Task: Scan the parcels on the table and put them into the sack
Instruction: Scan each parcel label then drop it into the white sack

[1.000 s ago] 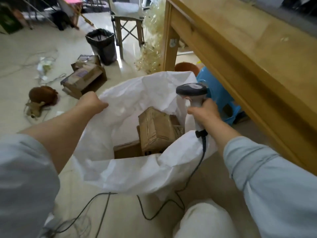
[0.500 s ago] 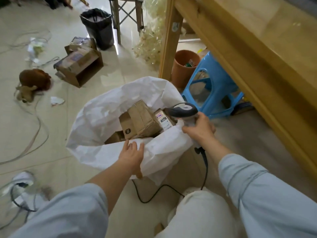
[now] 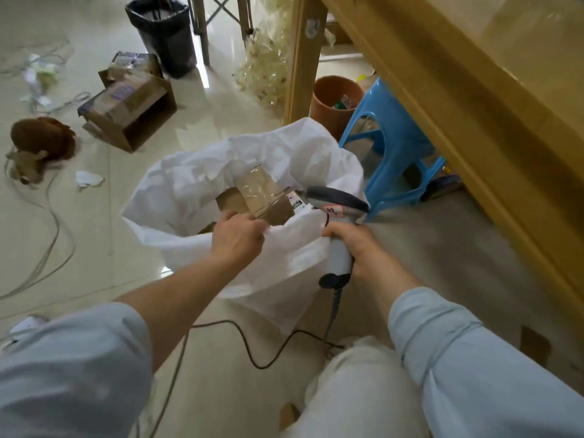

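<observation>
A white sack (image 3: 189, 197) stands open on the floor beside the wooden table (image 3: 474, 99). Inside it lie several taped cardboard parcels (image 3: 262, 194), one with a printed label at the right. My left hand (image 3: 237, 238) grips the sack's near rim, fingers curled over the fabric. My right hand (image 3: 354, 245) holds the handle of a grey barcode scanner (image 3: 338, 203), whose head sits over the sack's right rim. The scanner's black cable (image 3: 252, 349) trails across the floor.
A blue plastic stool (image 3: 395, 147) and an orange pot (image 3: 331, 99) stand under the table. Two cardboard boxes (image 3: 126, 102), a black bin (image 3: 164, 30), a brown plush toy (image 3: 38, 143), loose cables (image 3: 53, 235) and paper scraps lie on the tiled floor at left.
My left hand left the sack's far rim and now grips the near rim, pulling it up. The view has tilted down and the scanner has dropped closer to the sack's mouth.
</observation>
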A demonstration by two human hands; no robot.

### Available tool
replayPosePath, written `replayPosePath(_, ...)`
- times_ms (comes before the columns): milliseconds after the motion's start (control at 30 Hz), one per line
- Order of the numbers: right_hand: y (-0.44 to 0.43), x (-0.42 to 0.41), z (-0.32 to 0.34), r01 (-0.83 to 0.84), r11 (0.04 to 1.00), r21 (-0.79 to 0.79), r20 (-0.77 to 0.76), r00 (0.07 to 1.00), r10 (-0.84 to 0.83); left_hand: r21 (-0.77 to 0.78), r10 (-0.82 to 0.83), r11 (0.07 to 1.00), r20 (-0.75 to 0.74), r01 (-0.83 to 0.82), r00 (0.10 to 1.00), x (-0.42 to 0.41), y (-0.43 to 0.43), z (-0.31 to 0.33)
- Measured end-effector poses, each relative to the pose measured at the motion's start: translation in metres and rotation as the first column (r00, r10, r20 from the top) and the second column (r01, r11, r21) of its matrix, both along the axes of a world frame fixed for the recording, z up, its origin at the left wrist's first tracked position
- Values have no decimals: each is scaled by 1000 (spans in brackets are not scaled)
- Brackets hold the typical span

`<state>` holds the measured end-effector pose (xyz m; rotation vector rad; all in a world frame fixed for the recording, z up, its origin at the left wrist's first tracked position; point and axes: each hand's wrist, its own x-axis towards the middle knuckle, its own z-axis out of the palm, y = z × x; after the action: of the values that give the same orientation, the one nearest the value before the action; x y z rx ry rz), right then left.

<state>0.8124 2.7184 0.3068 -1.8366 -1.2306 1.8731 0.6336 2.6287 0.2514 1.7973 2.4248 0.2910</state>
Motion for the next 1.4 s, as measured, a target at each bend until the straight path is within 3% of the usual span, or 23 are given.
replayPosePath(67, 3, -10, 10, 33, 999, -26, -103, 994, -35, 141, -57, 988, 2, 56, 998, -14, 16, 32)
replayPosePath(167, 12, -21, 22, 105, 994, 3, -209, 973, -102, 205, -315, 919, -128, 336, 940, -15, 15, 53)
replayPosePath(300, 10, -19, 22, 81, 996, 34, -121, 990, -76, 133, -521, 837, -104, 531, 847, 6, -12, 43)
replayPosePath(367, 1, -12, 16, 63, 998, -11, -24, 998, -63, 51, -563, 824, -50, 565, 825, 14, -20, 40)
replayPosePath(467, -14, 1, 8, 29, 998, -48, 113, 993, -24, -226, -514, 828, 60, 513, 856, 22, -29, 48)
replayPosePath(533, -19, 7, 8, 38, 999, -38, 145, 989, -33, -315, -466, 827, 78, 465, 881, 20, -32, 52)
replayPosePath(567, -20, 8, 11, 50, 999, -22, 130, 990, -47, -288, -462, 838, 77, 463, 884, 19, -32, 56)
replayPosePath(633, -17, 5, 22, 93, 995, 47, 82, 992, -97, -68, -504, 857, 91, 511, 859, 18, -30, 64)
replayPosePath(700, -14, 2, 36, 113, 986, 124, 69, 990, -123, 63, -581, 814, 104, 578, 807, 25, -31, 73)
replayPosePath(767, -18, 2, 51, 82, 975, 206, 114, 988, -107, -72, -613, 778, 127, 624, 780, 44, -38, 77)
replayPosePath(833, -23, 6, 58, 39, 965, 259, 164, 983, -83, -324, -579, 739, 144, 591, 803, 58, -48, 69)
replayPosePath(900, -29, 10, 60, 32, 967, 254, 144, 987, -70, -423, -506, 747, 138, 513, 851, 64, -54, 59)
replayPosePath(1067, -49, 17, 62, 64, 982, 178, 48, 996, -73, -339, -225, 901, 171, 272, 959, 65, -49, 58)
replayPosePath(1267, -54, 27, 76, 68, 986, 149, 21, 997, -72, -404, -175, 886, 166, 228, 971, 64, -44, 61)
replayPosePath(1400, -54, 32, 87, 106, 980, 168, -8, 994, -106, -424, -47, 893, 241, 149, 969, 70, -33, 63)
